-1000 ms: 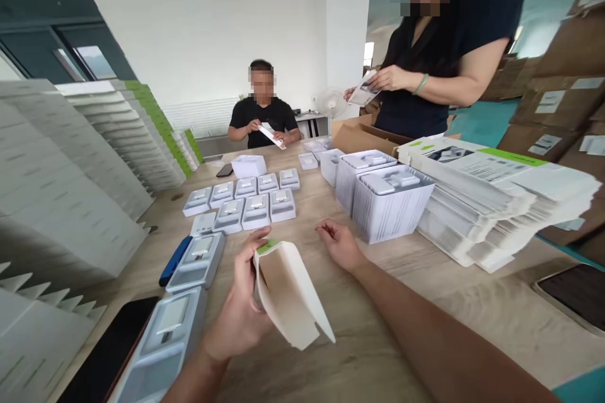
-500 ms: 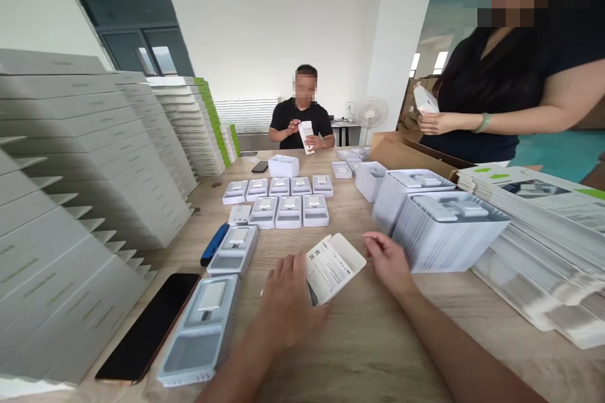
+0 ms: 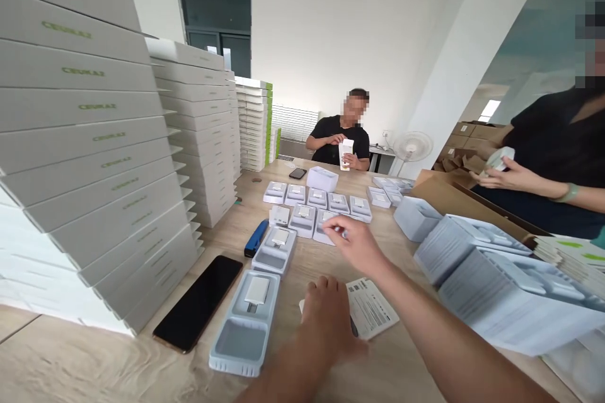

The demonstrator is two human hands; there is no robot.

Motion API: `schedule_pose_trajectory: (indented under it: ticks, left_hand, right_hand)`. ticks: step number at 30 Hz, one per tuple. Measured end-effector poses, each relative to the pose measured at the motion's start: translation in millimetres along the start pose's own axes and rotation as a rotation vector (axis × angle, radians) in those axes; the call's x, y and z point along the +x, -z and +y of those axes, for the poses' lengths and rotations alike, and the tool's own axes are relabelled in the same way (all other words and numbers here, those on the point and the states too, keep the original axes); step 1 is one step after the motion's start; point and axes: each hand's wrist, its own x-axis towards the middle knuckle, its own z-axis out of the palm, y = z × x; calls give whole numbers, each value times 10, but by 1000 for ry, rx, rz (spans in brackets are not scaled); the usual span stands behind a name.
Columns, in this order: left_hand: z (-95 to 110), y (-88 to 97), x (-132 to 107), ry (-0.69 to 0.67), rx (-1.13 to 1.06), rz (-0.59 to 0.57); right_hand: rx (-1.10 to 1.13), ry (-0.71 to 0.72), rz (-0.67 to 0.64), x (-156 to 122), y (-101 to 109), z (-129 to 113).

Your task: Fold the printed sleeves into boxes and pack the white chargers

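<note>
On the left end of the light wooden bench [image 3: 61,356], tall leaning stacks of white boxes [image 3: 85,119] rise high; just right of them lie a black phone [image 3: 197,302] and a blue box cutter [image 3: 256,238]; beside these, near the person, sit two pale blue trays [image 3: 244,324], one behind the other; rows of small white trays [image 3: 316,201] fill the middle of the bench; the left hand [image 3: 328,321] is bent down at the left edge of a printed leaflet [image 3: 371,308], which lies flat on the bench, but whether its grip is clamped I cannot tell; the right hand [image 3: 354,242] reaches farther in, its fingertips [image 3: 333,221] drawn together at a white tray [image 3: 324,234] in the nearest row, though the grip is partly hidden; across the bench, a person in a black T-shirt [image 3: 343,132] holds a white box [image 3: 346,154]; on the right stand big stacks of white trays [image 3: 510,296], with a cardboard box [image 3: 439,192] beyond them; a co-worker [image 3: 543,157] holds a white item [image 3: 500,159] at the right edge.
</note>
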Motion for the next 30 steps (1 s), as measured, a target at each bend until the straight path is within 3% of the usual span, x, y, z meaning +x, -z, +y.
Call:
schedule_pose_trajectory:
  ticks: [5,10,15,30]
  left_hand:
    - [-63,-66,80,-19,15,-24]
    - [-109,-76,187,-10,-20,-94]
    - [-140,-1,214,-1,-104,-168]
    - [-118,55,198,33,-174,-182]
  right_hand:
    - [-136,43,-250,986,-670,179]
    - [-271,18,-514,1500,-1135,344]
    - [-315,37,-640,1639,-1307,442]
    - [-201,74,-578,1575,-1389,613]
